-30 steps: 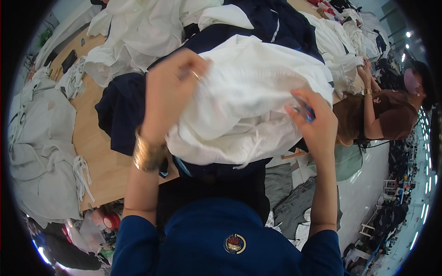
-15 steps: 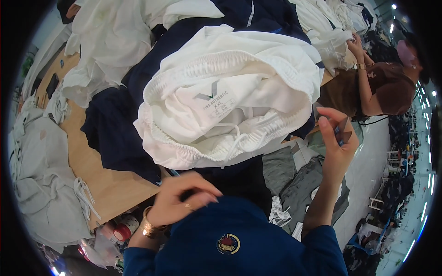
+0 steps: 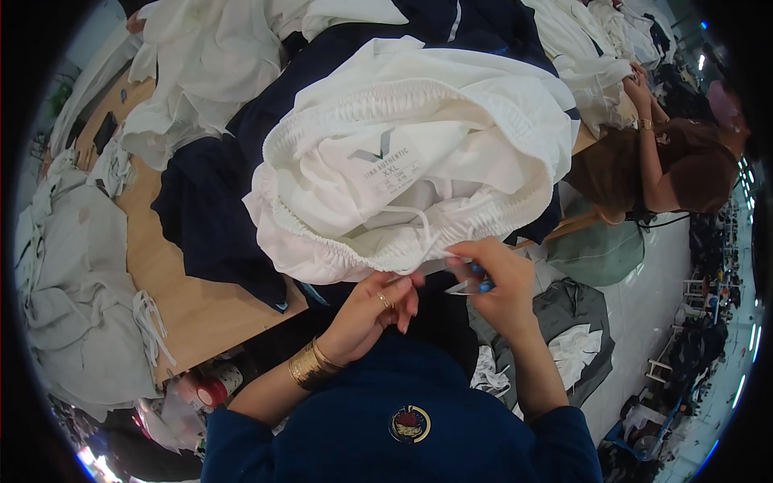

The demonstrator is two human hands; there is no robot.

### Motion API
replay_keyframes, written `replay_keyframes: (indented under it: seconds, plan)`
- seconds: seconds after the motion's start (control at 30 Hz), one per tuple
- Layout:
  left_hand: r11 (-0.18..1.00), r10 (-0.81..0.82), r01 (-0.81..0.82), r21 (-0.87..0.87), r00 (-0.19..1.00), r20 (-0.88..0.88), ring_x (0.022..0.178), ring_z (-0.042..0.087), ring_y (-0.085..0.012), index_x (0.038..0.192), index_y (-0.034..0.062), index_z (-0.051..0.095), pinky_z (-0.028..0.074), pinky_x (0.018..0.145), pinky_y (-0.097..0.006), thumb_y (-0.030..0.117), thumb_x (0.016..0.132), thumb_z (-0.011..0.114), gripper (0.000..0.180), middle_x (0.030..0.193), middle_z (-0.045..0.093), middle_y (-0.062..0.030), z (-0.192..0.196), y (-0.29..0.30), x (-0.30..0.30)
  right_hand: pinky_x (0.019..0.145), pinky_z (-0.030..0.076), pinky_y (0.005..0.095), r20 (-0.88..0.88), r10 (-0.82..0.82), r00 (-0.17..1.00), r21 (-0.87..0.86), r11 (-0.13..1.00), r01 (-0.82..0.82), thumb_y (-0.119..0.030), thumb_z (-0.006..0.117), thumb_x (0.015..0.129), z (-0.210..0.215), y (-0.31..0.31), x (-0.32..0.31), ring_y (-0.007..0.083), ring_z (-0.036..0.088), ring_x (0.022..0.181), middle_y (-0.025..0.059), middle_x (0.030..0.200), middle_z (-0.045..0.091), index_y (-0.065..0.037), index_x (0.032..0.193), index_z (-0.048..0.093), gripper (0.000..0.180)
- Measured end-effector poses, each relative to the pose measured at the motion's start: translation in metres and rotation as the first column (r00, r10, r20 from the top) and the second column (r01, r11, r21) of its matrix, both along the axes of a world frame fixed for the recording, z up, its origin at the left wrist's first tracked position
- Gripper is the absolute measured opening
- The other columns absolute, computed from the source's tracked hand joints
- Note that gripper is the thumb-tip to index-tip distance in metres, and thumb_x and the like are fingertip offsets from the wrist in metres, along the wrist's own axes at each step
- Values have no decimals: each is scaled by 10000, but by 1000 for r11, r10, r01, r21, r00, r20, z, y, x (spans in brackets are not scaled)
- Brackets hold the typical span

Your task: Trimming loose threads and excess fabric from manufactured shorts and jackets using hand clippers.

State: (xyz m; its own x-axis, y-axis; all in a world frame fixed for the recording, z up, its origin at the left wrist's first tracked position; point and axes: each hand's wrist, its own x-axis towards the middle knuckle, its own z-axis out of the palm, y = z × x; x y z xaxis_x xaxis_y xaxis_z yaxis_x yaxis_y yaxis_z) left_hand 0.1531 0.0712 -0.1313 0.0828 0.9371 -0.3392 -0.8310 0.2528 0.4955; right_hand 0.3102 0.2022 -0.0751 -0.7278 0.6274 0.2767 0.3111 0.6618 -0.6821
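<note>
A pair of white elastic-waist pants or shorts lies before me, its gathered waistband open and facing up. A white drawstring loops out of the near side of the waistband. At that near edge, my left hand has its fingertips closed where the cord comes down. Just right of it, my right hand holds small blue-handled thread snips in its curled fingers. Its thumb and forefinger touch the waistband's near edge, while the blades point toward my left fingers. Whatever lies right between the left fingertips is mostly hidden.
Dark navy garments lie under and behind the white one on a wooden table. Pale garments cover its left side. Grey cloth lies low at the right. A co-worker handles white cloth at the far right.
Both hands have come up to the near edge of the waistband. The right hand with the snips moved left and down; the left hand moved right and closed its fingertips there.
</note>
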Motion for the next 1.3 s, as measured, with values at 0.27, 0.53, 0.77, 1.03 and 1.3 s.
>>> replay_keyframes:
  seconds: [0.27,0.53,0.77,1.03,1.3]
  plan:
    - [983,167,56,176,129,-977,516,540,-66,933,78,635,424,485,-210,116,832,663,111,671,599,-14,43,-18,-22,369,267,240,-772,-212,600,-636,256,-728,-57,644,719,23,27,36,76,405,284,9,408,476,-55,712,520,124]
    - [916,234,-396,60,406,-883,556,540,-49,875,13,570,412,472,-174,105,863,631,112,645,561,0,28,-42,-37,453,391,236,197,620,759,-480,736,-477,-131,777,656,68,27,57,177,560,486,50,658,623,-89,946,707,302]
    - [861,226,-488,145,111,-968,508,466,-42,1013,10,443,370,453,-193,157,881,612,260,623,514,-2,31,-18,-80,527,377,241,163,109,981,-96,991,-95,-103,753,687,45,-8,-4,135,476,553,28,648,488,-101,998,685,318]
    - [799,291,-499,336,-169,-942,748,546,-67,968,27,582,432,646,-192,127,914,549,118,832,606,-3,42,-26,-124,545,468,311,200,74,977,164,981,-107,-53,690,658,-9,-32,-55,225,591,651,51,851,535,-110,1003,626,356]
    - [815,331,-544,200,153,-931,847,556,-118,1044,58,614,443,726,-234,135,870,601,191,960,603,-34,16,-32,-115,608,462,279,49,-4,999,-156,988,12,20,624,680,2,-13,-42,205,602,654,97,777,639,-47,978,620,306]
